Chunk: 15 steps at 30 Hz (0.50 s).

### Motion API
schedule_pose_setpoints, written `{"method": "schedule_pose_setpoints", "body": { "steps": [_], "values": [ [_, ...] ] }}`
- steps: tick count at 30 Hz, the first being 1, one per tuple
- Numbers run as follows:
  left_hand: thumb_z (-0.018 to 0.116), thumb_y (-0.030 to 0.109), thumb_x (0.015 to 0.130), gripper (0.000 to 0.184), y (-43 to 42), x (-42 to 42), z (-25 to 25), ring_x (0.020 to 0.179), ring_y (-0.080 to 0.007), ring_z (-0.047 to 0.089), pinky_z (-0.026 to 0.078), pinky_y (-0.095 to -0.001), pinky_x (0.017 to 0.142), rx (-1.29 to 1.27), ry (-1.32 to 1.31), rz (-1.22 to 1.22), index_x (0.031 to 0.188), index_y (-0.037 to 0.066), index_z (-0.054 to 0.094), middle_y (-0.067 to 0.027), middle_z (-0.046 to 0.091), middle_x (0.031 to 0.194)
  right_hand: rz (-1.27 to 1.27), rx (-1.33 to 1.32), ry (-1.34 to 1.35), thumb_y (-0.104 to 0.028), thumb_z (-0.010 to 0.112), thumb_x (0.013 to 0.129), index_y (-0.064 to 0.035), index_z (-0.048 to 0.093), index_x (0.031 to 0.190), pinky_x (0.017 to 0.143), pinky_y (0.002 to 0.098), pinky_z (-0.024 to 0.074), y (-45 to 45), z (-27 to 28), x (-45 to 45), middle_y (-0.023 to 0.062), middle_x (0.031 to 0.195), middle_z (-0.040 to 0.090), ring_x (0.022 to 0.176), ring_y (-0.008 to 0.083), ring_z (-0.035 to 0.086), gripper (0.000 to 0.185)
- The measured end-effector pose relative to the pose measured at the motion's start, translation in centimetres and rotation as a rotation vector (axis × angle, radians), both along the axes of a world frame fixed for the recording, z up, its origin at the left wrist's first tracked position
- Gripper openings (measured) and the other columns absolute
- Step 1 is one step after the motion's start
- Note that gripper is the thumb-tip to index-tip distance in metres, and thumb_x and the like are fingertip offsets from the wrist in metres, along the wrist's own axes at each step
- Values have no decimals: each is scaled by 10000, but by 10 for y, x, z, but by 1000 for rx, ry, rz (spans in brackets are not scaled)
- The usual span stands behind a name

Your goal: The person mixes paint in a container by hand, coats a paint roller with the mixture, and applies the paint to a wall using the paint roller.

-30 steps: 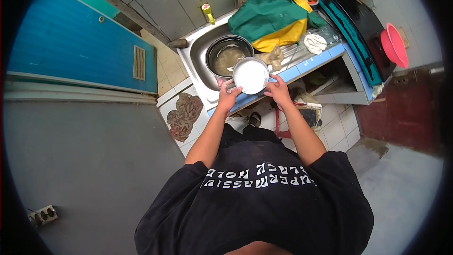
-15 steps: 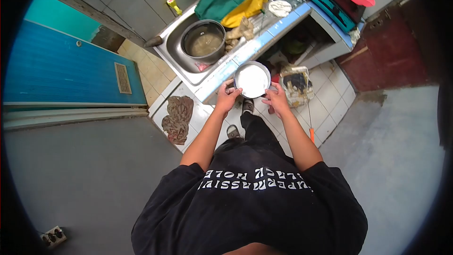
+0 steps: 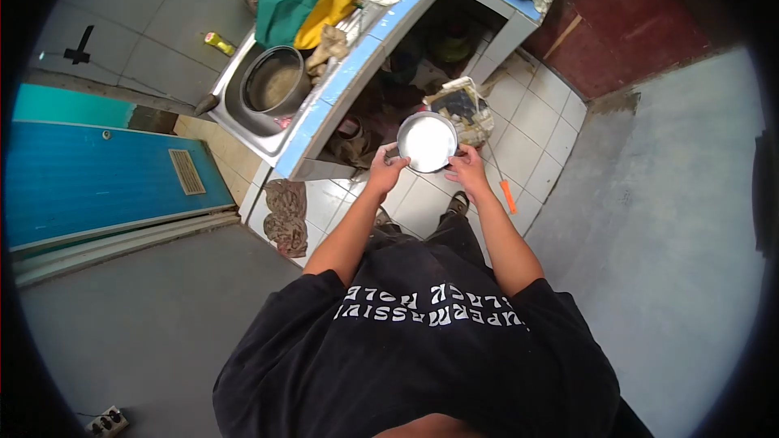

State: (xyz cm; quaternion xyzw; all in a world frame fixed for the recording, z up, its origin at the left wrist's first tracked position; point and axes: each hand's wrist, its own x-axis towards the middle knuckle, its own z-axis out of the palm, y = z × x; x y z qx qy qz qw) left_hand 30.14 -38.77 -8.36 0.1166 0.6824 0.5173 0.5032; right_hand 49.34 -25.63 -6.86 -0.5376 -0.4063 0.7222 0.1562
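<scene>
Between my two hands is a round metal bowl with something white in it (image 3: 428, 143), held level over the tiled floor. My left hand (image 3: 387, 169) grips its left rim, thumb at the near edge. On the right rim, my right hand (image 3: 466, 169) holds it with thumb and fingers. Up and to the left, a dark pot (image 3: 274, 81) with cloudy liquid sits in the metal sink (image 3: 235, 105). A green and yellow cloth (image 3: 296, 2) lies behind the pot on the counter.
The blue-tiled counter edge (image 3: 345, 77) runs diagonally ahead. Beyond the bowl, a bag-like container (image 3: 466, 113) stands on the floor. An orange object (image 3: 508, 196) lies to the right, a crumpled brown bag (image 3: 286, 219) to the left. A blue door (image 3: 105, 178) is at far left.
The view has turned right, and the sink and counter have shifted to the upper left. The bowl, still in both hands, has moved from beside the sink to over the floor.
</scene>
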Motion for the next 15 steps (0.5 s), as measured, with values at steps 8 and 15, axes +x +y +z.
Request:
{"method": "schedule_pose_setpoints", "body": {
  "steps": [8,15],
  "values": [
    [779,174,889,620,82,78,-22,956,-137,586,475,-320,904,-79,25,-76,1429,92,486,-36,651,1000,35,-43,-39,-59,662,932,-82,273,1530,830,459,612,72,-17,82,202,1234,584,1078,310,643,714],
    [758,117,901,628,109,119,-86,979,-132,593,490,-300,825,-190,-126,-38,1444,130,441,-46,631,1061,140,-133,-142,-80,658,915,-95,262,1538,833,435,581,116,-67,118,179,1245,603,1075,284,652,738]
  ]
}}
